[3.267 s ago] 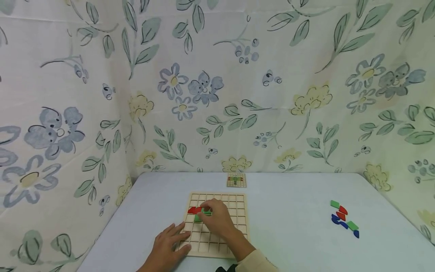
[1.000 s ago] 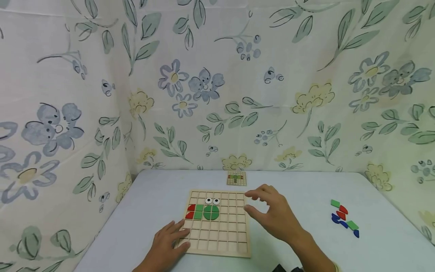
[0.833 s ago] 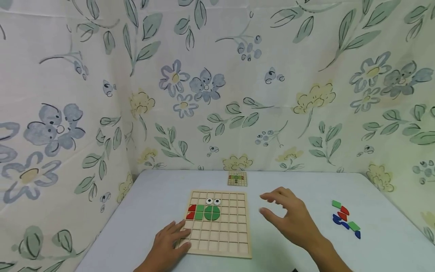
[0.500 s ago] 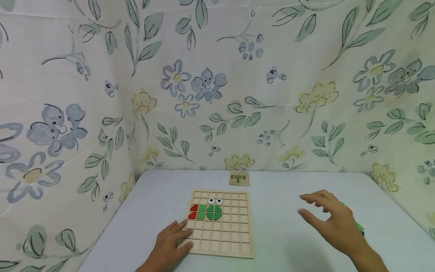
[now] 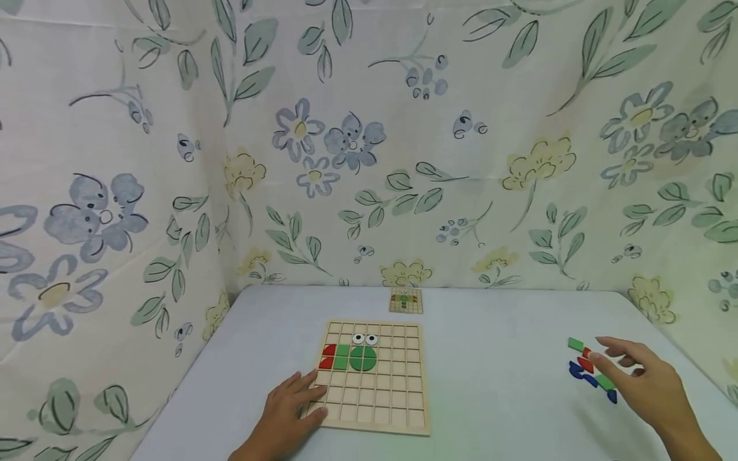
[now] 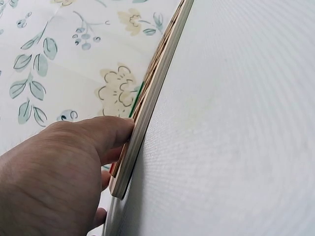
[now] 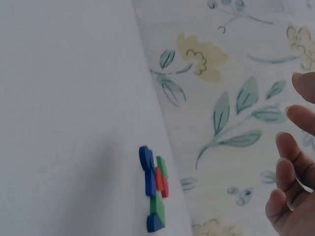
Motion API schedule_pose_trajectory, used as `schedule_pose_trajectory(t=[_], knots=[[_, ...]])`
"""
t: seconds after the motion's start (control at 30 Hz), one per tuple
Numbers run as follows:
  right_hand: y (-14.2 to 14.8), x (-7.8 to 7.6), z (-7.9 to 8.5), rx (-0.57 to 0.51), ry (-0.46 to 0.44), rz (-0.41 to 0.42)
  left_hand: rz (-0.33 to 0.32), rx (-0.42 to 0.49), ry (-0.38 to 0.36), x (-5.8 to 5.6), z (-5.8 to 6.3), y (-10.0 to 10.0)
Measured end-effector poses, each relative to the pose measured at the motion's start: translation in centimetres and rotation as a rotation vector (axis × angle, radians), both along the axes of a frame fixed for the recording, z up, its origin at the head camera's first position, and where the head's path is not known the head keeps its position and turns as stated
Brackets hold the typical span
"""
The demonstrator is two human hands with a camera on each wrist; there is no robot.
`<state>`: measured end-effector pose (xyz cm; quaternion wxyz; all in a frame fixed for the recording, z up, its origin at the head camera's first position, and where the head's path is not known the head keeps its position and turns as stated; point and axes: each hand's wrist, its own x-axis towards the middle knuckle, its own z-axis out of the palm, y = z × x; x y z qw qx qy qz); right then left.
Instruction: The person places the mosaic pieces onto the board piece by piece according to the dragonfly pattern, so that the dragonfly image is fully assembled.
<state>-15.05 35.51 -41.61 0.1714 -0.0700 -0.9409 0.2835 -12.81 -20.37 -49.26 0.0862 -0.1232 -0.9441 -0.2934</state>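
Observation:
A square wooden grid board (image 5: 380,400) lies on the table. Set in it are two red pieces (image 5: 326,363), green rectangular pieces (image 5: 341,363), a dark green disc of quarter pieces (image 5: 357,365) and two eye pieces (image 5: 359,339). My left hand (image 5: 282,413) rests against the board's near left corner, its thumb touching the edge (image 6: 152,98). At the right, my right hand (image 5: 648,384) hovers just over loose green, red and blue pieces (image 5: 590,380), thumb and fingers apart, holding nothing. It partly hides a red piece. In the right wrist view, those pieces (image 7: 150,182) lie apart from my fingers (image 7: 291,174).
A small pattern card (image 5: 406,301) with a coloured figure on a grid lies behind the board. The white table (image 5: 496,371) stretches between board and loose pieces. Floral cloth (image 5: 369,160) hangs around the back and sides.
My right hand has left the board and travelled right to the loose pieces. Both eye pieces and the full disc show since it moved away. My left hand has stayed at the board's corner.

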Motion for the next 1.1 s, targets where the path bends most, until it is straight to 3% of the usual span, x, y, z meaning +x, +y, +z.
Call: schedule_pose_trajectory(t=[0.17, 0.4, 0.7, 0.83, 1.1], knots=[[2.0, -0.6, -1.7, -0.030, -0.069, -0.085, 0.000, -0.001, -0.002, 0.0, 0.1, 0.0], [4.0, -1.3, -4.0, -0.103, -0.236, -0.171, 0.006, -0.005, -0.015, -0.1, 0.1, 0.1], [5.9, -2.0, -6.4, 0.003, -0.432, -0.059, 0.004, 0.005, 0.006, -0.2, 0.1, 0.1], [5.9, -2.2, -6.8, 0.047, -0.446, -0.033, 0.006, -0.003, 0.019, -0.2, 0.2, 0.1], [4.7, -2.4, -7.1, 0.005, -0.403, -0.190, 0.007, 0.004, 0.017, -0.1, 0.3, 0.0]])
